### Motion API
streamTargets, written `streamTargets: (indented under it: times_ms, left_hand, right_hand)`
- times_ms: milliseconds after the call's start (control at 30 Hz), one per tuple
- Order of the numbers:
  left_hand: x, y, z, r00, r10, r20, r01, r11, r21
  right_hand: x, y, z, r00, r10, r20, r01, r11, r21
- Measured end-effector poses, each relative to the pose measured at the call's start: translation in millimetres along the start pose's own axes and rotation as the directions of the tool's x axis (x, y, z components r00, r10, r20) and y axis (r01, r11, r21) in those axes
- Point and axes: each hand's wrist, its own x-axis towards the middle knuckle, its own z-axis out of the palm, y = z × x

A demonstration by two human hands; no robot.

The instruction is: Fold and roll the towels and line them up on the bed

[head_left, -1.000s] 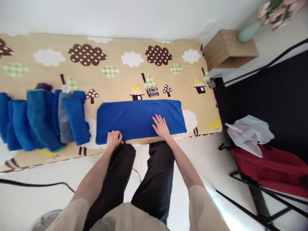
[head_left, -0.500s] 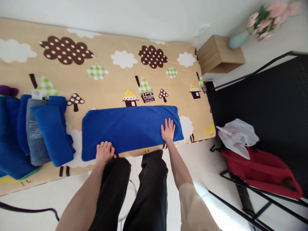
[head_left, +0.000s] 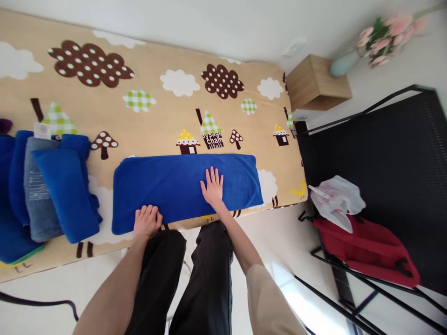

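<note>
A blue towel (head_left: 167, 179), folded into a long flat strip, lies lengthwise on the patterned bedspread (head_left: 146, 125). My right hand (head_left: 213, 187) is open, pressed flat on the towel right of its middle with the fingers spread. At the towel's near edge, left of centre, rests my left hand (head_left: 147, 220). Its fingers lie on the cloth, slightly bent and close together, with nothing visibly gripped. Left of the strip sit a folded blue cloth (head_left: 68, 195) and a folded grey-blue cloth (head_left: 42, 195) with lettering, beside further blue cloths.
My knees are against the bed's near edge. On the right, a black bed frame (head_left: 380, 158) holds a red bag (head_left: 366, 249) and a white plastic bag (head_left: 337, 200). A wooden box shelf (head_left: 317, 81) and a vase with pink flowers (head_left: 344, 63) are at the back right.
My right hand has slid left across the towel, from near its right end towards the middle. My left hand stays at the near edge. The view has shifted slightly.
</note>
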Motion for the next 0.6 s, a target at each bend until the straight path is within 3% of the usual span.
streamTargets:
  times_ms: [100,333,600]
  left_hand:
    - [0.4,-0.3,-0.1,1.0,0.005,0.006,-0.005,1.0,0.005]
    - [1.2,-1.7,2.7,1.0,0.019,-0.023,-0.018,1.0,0.016]
    - [0.7,-4.2,6.4,0.99,0.088,-0.107,-0.081,0.994,0.074]
  right_hand:
    - [8.4,6.0,2.3,0.988,0.143,-0.059,-0.142,0.99,0.016]
    - [45.8,61.0,-23.5,0.897,0.434,-0.082,-0.43,0.901,0.059]
    - [72.5,97.4,-24.6,0.827,0.533,-0.18,-0.542,0.84,-0.002]
